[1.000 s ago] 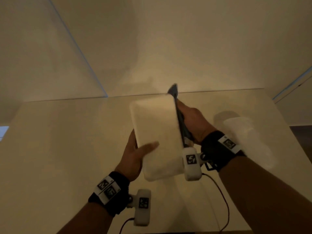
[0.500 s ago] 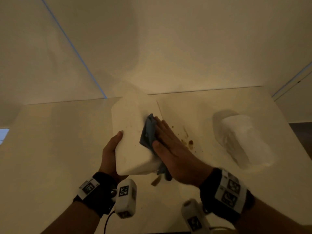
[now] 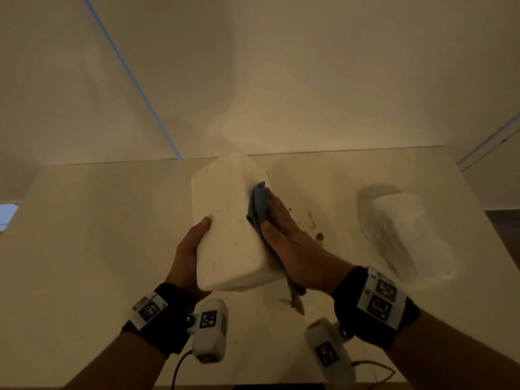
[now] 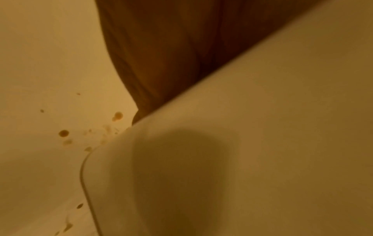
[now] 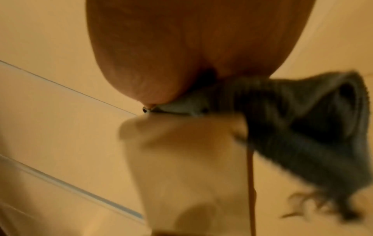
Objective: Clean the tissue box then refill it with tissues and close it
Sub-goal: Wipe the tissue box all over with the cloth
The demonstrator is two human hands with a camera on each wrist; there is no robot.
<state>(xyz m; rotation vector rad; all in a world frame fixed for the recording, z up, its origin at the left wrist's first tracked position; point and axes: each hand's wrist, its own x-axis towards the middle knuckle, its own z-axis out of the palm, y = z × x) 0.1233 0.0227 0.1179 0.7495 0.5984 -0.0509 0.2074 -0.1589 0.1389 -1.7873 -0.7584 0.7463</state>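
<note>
A white tissue box (image 3: 225, 220) is held tilted above the table, a long face up. My left hand (image 3: 191, 249) grips its near left side, thumb on top. My right hand (image 3: 284, 235) lies flat with straight fingers and presses a blue-grey cloth (image 3: 260, 204) against the box's right face. The right wrist view shows the cloth (image 5: 302, 127) squeezed between my palm and the box (image 5: 181, 159); a corner hangs loose. In the left wrist view the box (image 4: 242, 143) fills the frame. A clear-wrapped pack of tissues (image 3: 408, 235) lies on the table at the right.
Brown spots and smears (image 3: 318, 235) mark the white table (image 3: 98, 249) just right of the box; the left wrist view shows the spots (image 4: 64, 133) too. A white wall rises behind the table's far edge. Cables trail from the wrist cameras at the near edge.
The box has been turned: my left hand now holds it from the left, and my right hand has gone from behind it to lying flat on the cloth, which has slid slightly farther up the face.
</note>
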